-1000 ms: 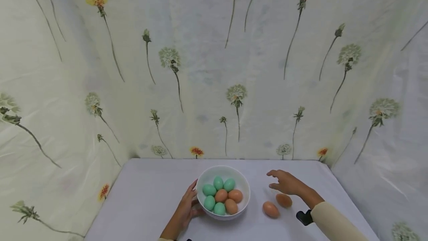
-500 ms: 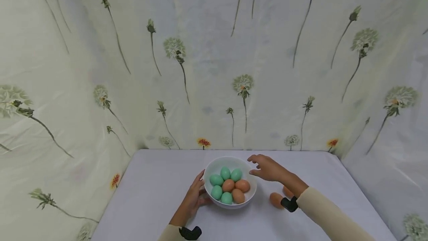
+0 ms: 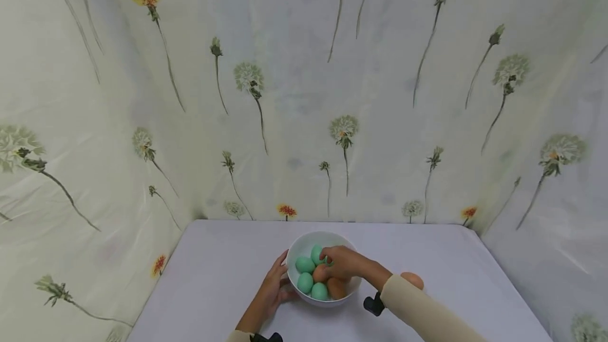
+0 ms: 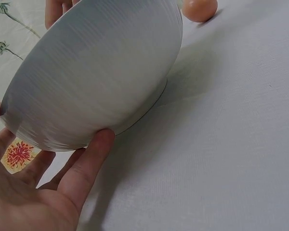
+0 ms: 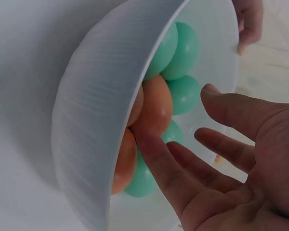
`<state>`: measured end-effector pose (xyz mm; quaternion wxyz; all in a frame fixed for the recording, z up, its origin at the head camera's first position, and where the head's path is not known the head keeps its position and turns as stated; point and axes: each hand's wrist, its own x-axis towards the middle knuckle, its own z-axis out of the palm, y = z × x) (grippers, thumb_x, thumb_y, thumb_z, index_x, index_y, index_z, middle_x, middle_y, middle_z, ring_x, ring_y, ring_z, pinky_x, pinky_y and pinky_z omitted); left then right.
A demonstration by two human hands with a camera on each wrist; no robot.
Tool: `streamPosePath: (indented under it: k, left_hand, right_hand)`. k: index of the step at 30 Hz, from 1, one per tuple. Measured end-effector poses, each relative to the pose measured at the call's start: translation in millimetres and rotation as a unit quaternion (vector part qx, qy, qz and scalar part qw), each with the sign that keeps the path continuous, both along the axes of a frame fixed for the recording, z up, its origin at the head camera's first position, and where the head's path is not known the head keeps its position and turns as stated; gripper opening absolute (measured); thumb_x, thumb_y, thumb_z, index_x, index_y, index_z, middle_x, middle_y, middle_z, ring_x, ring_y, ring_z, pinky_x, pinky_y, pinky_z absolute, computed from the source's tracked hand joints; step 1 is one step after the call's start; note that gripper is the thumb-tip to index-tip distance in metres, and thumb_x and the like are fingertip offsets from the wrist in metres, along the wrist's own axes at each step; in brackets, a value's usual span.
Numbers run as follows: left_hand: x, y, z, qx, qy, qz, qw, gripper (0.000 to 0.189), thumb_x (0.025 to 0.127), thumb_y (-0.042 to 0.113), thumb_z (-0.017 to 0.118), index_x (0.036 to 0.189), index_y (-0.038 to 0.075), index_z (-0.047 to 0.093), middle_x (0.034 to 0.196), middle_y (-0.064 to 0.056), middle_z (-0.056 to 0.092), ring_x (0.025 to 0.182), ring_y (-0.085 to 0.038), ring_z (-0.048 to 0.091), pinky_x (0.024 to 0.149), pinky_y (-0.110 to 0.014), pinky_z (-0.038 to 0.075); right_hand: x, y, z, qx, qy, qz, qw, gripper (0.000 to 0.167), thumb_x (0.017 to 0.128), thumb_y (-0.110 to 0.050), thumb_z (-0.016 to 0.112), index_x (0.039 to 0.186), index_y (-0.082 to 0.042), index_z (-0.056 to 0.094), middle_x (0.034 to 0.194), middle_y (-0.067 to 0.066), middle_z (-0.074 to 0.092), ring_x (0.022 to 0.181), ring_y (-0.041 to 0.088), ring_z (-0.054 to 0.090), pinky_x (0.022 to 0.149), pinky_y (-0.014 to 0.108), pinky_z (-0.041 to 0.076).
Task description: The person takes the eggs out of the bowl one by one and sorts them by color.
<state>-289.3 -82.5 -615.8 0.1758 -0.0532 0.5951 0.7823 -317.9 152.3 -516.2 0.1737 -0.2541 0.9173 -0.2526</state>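
On the pale worktop [image 3: 216, 273], the bowl [image 5: 86, 110] is held by the left hand [image 3: 269, 290], and just ahead of the nearer, spread right fingers [image 5: 176, 180] an orange egg [image 5: 156, 103] inside is set roughly crosswise.

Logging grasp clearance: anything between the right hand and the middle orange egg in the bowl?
Nothing visible: the right hand is inside the bowl, one digit apparently against the middle orange egg; green eggs sit beside it, not between.
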Motion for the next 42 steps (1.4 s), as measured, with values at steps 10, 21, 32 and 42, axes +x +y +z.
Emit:
streamPosePath:
  k: [10,21,32,42]
  left_hand:
    - [10.5,-2.2,-8.6,0.005,-0.007,-0.009,0.9999,0.06,0.103,0.034,0.043,0.159,0.024,0.026,0.159,-0.028,0.022,0.132,-0.046,0.047,0.088,-0.058,0.056]
    - [6.4,0.8,-8.0,0.002,-0.009,-0.009,0.9999,0.061,0.102,0.034,0.045,0.159,0.023,0.027,0.159,-0.024,0.026,0.129,-0.04,0.051,0.089,-0.057,0.056]
    - [0.2,-4.3,-3.5,-0.006,-0.006,-0.005,1.0,0.06,0.103,0.033,0.044,0.159,0.022,0.026,0.159,-0.025,0.025,0.127,-0.04,0.052,0.087,-0.057,0.057]
    - [-1.5,-2.0,-2.4,-0.006,-0.011,-0.003,0.9999,0.061,0.102,0.031,0.045,0.159,0.022,0.026,0.161,-0.024,0.021,0.124,-0.039,0.054,0.088,-0.055,0.057]
  right_hand:
    - [6.8,-15,-8.9,0.006,-0.036,0.028,0.9989,0.013,0.088,-0.017,0.073,0.085,-0.008,0.065,0.076,-0.004,0.055,0.069,0.012,0.049,0.058,0.027,0.043]
    - [3.5,-27,-11.6,0.043,-0.016,0.043,0.998,0.016,0.078,-0.008,0.071,0.069,-0.011,0.058,0.062,-0.008,0.041,0.06,0.007,0.039,0.056,0.021,0.033]
    - [-1.3,-38,-18.4,0.08,0.008,0.061,0.9949,0.014,0.083,-0.007,0.068,0.071,-0.013,0.062,0.063,-0.009,0.043,0.061,0.006,0.04,0.058,0.021,0.035]
    - [-8.4,-15,-0.4,0.058,0.045,0.113,0.9909,0.019,0.084,-0.008,0.071,0.103,-0.007,0.075,0.085,-0.007,0.063,0.074,0.004,0.049,0.07,0.02,0.046]
